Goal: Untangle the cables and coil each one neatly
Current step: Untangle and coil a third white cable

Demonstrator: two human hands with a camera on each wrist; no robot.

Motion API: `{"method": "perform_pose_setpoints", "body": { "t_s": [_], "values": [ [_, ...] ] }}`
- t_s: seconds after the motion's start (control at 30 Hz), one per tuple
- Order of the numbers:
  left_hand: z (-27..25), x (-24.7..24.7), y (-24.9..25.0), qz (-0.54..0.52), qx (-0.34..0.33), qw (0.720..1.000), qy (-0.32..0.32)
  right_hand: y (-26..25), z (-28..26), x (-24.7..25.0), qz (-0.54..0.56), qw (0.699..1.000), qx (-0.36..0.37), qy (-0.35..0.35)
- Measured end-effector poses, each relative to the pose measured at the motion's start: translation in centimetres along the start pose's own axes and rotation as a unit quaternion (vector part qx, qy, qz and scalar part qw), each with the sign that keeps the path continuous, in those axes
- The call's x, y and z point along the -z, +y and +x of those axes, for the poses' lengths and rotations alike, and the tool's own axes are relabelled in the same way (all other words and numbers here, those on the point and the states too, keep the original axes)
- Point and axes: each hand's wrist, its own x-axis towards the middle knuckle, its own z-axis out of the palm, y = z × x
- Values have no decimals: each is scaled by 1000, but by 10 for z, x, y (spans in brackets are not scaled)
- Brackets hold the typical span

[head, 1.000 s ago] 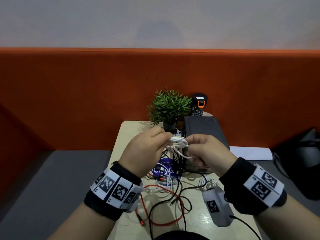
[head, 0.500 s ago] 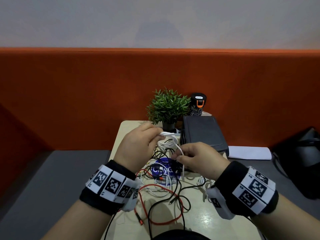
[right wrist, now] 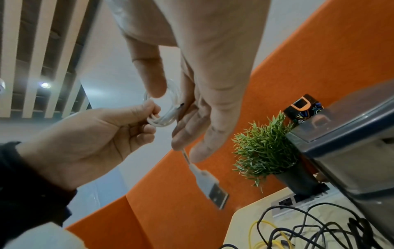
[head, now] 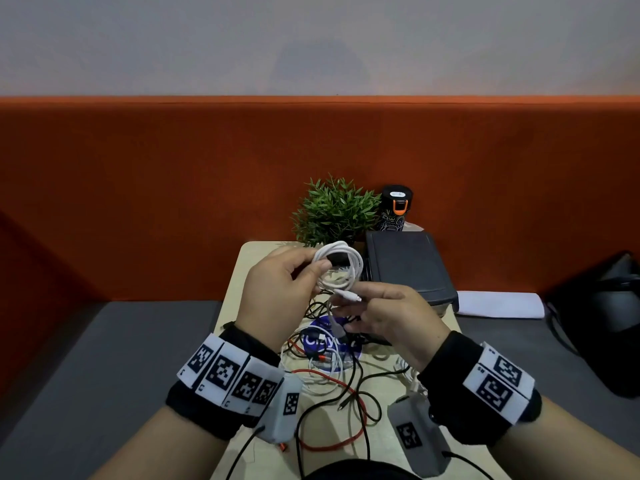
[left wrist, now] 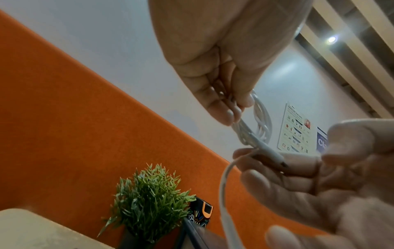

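Pinching white cable (head: 341, 268) coil, left hand (head: 277, 292).

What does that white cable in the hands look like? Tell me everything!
The white cable is thin, smooth and plastic-looking, wound into a small round coil held up above the table. The left hand pinches the loops together. The right hand holds the loose end, where a small plug lies across its fingers and a flat USB plug dangles below.

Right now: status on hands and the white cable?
Left hand pinches white coil. Right hand holds its loose end. Black and red cables tangled on table.
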Motion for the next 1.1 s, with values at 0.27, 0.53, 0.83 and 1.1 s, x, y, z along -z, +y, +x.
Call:
{"method": "perform_pose_setpoints", "body": {
  "t_s": [0.27, 0.53, 0.83, 1.1],
  "values": [
    [-1, -4, 1, 73, -63, 995, -5, 4, 1, -2, -57, 996, 35, 52],
    [0, -3, 10, -91, 74, 992, -47, 3, -1, -5, 20, 994, 71, 76],
    [-3, -10, 9, -91, 105, 985, -102, 2, 3, -2, 65, 990, 110, 66],
    [-1, -9, 14, -104, 85, 988, -81, -4, 4, 2, 87, 993, 77, 32]
  ]
}}
